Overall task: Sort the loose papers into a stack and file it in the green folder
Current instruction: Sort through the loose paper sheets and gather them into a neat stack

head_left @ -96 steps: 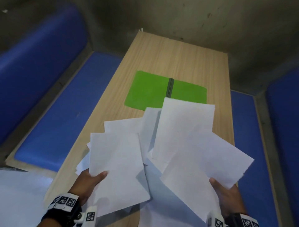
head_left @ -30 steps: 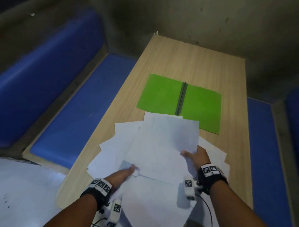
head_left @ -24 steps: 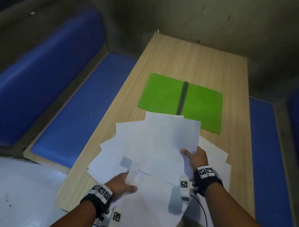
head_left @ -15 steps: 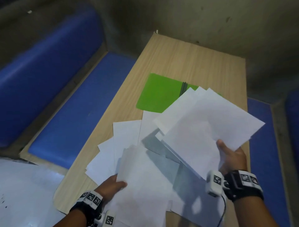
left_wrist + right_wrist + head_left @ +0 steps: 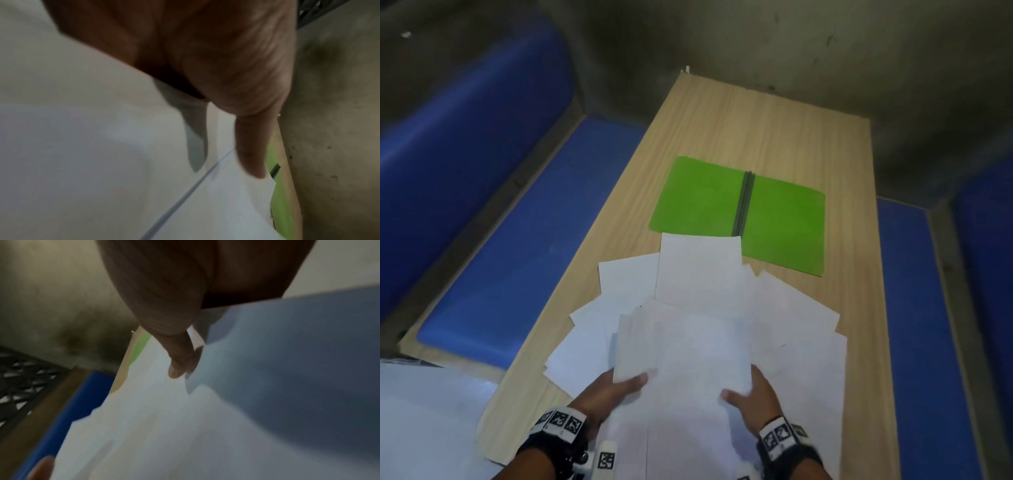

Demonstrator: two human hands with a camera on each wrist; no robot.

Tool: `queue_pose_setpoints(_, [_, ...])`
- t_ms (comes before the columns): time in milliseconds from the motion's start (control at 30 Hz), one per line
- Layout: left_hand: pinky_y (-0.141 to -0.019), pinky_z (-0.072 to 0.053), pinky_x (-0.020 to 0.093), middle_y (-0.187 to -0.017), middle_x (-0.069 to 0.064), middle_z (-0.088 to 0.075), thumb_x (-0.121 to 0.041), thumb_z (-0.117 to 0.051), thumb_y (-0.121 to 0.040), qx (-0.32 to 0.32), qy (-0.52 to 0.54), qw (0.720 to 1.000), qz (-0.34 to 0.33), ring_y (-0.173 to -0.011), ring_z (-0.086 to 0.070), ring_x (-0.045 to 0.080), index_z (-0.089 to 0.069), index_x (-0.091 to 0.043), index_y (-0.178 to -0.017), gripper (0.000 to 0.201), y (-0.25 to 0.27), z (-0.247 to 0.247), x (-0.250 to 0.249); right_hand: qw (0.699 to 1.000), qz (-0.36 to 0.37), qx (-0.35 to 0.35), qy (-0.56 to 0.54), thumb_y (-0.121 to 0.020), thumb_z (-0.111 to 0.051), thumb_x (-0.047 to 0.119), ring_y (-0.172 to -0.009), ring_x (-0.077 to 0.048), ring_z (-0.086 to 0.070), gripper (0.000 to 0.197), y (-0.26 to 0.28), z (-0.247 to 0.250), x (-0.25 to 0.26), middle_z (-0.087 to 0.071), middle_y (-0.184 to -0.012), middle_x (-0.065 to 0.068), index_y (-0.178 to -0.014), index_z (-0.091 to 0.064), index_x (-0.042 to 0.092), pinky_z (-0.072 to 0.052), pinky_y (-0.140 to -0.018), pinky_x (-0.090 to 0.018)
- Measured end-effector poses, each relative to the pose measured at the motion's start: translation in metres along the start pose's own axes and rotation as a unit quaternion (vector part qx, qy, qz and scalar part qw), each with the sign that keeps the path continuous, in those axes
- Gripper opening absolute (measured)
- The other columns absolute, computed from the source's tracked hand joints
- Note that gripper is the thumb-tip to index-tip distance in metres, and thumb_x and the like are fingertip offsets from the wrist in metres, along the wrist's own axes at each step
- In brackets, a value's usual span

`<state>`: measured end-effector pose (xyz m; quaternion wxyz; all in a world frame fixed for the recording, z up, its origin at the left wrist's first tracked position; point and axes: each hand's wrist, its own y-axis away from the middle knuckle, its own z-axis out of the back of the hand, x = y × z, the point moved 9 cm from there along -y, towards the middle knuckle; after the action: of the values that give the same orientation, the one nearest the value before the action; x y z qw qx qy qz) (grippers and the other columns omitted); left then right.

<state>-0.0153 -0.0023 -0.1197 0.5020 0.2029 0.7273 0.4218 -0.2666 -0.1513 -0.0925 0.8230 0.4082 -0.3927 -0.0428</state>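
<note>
The green folder [image 5: 698, 198] lies open and flat on the wooden table [image 5: 756, 130], its dark spine upright in the middle. Loose white papers [image 5: 626, 284] fan out in front of it, and one sheet overlaps the folder's near edge. My left hand [image 5: 616, 390] and right hand [image 5: 753, 394] grip the near edge of a bunch of sheets [image 5: 688, 346] lying over the fan. Each thumb lies on top, while the fingers are hidden beneath. The left wrist view shows the thumb [image 5: 251, 146] on paper. In the right wrist view the thumb [image 5: 180, 360] presses on paper too.
Blue padded benches run along the left [image 5: 517, 240] and right [image 5: 921, 308] sides of the table. A grey wall closes the far end. A large white surface [image 5: 424, 421] fills the lower left corner. More sheets [image 5: 791, 318] spread toward the table's right edge.
My right hand has brought its raised bunch of sheets down and left onto the sheets in my left hand. Both hands now hold one bunch, and the folder is uncovered again.
</note>
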Motion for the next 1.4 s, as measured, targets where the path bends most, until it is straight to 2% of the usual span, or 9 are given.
queue_pose_setpoints(100, [-0.097, -0.055, 0.039, -0.107, 0.003, -0.08, -0.043, -0.1, -0.041, -0.015, -0.051, 0.998, -0.042, -0.104, -0.074, 0.021, -0.068, -0.011, -0.121, 0.092, -0.009, -0.003, 0.003, 1.0, 0.004, -0.024, 0.015, -0.083, -0.074, 0.024, -0.094, -0.016, -0.061, 0.055, -0.003, -0.019, 0.008, -0.062, -0.108, 0.002, -0.127, -0.041, 0.019, -0.05, -0.079, -0.021])
queue_pose_setpoints(233, [-0.09, -0.058, 0.038, -0.101, 0.003, -0.081, -0.026, -0.099, -0.055, -0.034, -0.075, 0.995, -0.049, -0.098, -0.076, 0.021, -0.069, -0.007, -0.116, 0.071, -0.01, -0.003, 0.009, 0.998, -0.02, -0.046, 0.047, -0.084, -0.069, 0.041, -0.113, -0.026, -0.058, 0.066, -0.006, -0.024, 0.011, -0.058, -0.124, -0.006, -0.134, -0.033, 0.018, -0.046, -0.091, -0.028])
queue_pose_setpoints(533, [-0.105, -0.049, 0.046, -0.115, -0.011, -0.076, -0.071, -0.075, -0.067, -0.045, -0.116, 0.989, -0.083, -0.111, -0.07, 0.013, -0.065, -0.026, -0.126, 0.075, 0.003, 0.005, 0.004, 0.986, -0.016, -0.113, 0.121, -0.077, -0.078, 0.014, -0.066, -0.017, -0.052, 0.023, -0.026, 0.048, 0.011, -0.059, -0.073, 0.001, -0.073, -0.055, 0.016, -0.038, -0.051, -0.015])
queue_pose_setpoints(700, [-0.106, -0.048, 0.046, -0.118, -0.006, -0.075, -0.084, -0.051, -0.074, -0.053, -0.058, 0.997, -0.021, -0.112, -0.069, 0.018, -0.066, -0.028, -0.12, 0.074, 0.0, 0.007, 0.009, 0.985, -0.069, -0.16, 0.002, -0.074, -0.076, 0.006, -0.075, -0.025, -0.06, 0.017, -0.016, 0.06, -0.024, -0.065, -0.075, -0.008, -0.065, -0.063, 0.012, -0.044, -0.072, -0.024])
queue_pose_setpoints(800, [-0.103, -0.05, 0.044, -0.112, -0.006, -0.077, -0.063, -0.06, -0.086, -0.025, -0.012, 1.0, -0.012, -0.11, -0.07, 0.018, -0.064, -0.027, -0.118, 0.048, 0.004, -0.004, 0.004, 0.975, -0.103, -0.177, -0.089, -0.069, -0.085, 0.009, -0.07, -0.024, -0.057, 0.019, -0.006, 0.06, -0.047, -0.065, -0.07, -0.01, -0.069, -0.066, 0.005, -0.044, -0.07, -0.027])
queue_pose_setpoints(933, [-0.081, -0.058, 0.025, -0.107, -0.006, -0.08, -0.045, -0.096, -0.051, -0.001, -0.026, 0.999, -0.044, -0.099, -0.075, 0.011, -0.067, -0.021, -0.115, 0.074, 0.003, -0.008, 0.0, 0.974, -0.103, -0.158, -0.128, -0.062, -0.09, 0.009, -0.055, -0.02, -0.045, 0.036, 0.009, 0.05, -0.046, -0.051, -0.053, -0.009, -0.054, -0.054, 0.011, -0.043, -0.056, -0.029])
queue_pose_setpoints(1033, [-0.084, -0.06, 0.035, -0.102, 0.005, -0.081, -0.014, -0.097, -0.051, -0.017, -0.057, 0.998, -0.032, -0.099, -0.076, 0.025, -0.066, -0.014, -0.116, 0.071, -0.005, -0.002, 0.011, 0.98, -0.062, -0.125, -0.143, -0.063, -0.088, 0.005, -0.058, -0.02, -0.045, 0.042, 0.016, 0.047, -0.019, -0.049, -0.056, -0.008, -0.055, -0.049, 0.015, -0.044, -0.054, -0.032])
queue_pose_setpoints(1233, [-0.098, -0.055, 0.05, -0.104, 0.01, -0.08, -0.015, -0.086, -0.059, -0.023, -0.049, 0.998, -0.043, -0.101, -0.075, 0.03, -0.068, -0.012, -0.116, 0.059, -0.011, 0.001, 0.014, 0.968, 0.186, -0.163, -0.049, -0.081, -0.077, 0.017, -0.052, -0.01, -0.044, 0.033, 0.06, 0.092, 0.099, -0.053, -0.056, -0.012, -0.064, -0.049, 0.008, -0.038, -0.052, -0.02])
queue_pose_setpoints(1400, [-0.099, -0.053, 0.052, -0.104, 0.011, -0.079, -0.014, -0.084, -0.058, -0.024, -0.038, 0.998, -0.043, -0.102, -0.074, 0.031, -0.069, -0.012, -0.114, 0.057, -0.012, -0.005, 0.014, 0.957, 0.227, -0.177, 0.02, -0.091, -0.065, 0.012, -0.044, -0.003, -0.047, 0.025, 0.074, 0.105, 0.143, -0.062, -0.061, -0.002, -0.074, -0.047, 0.016, -0.037, -0.046, -0.014])
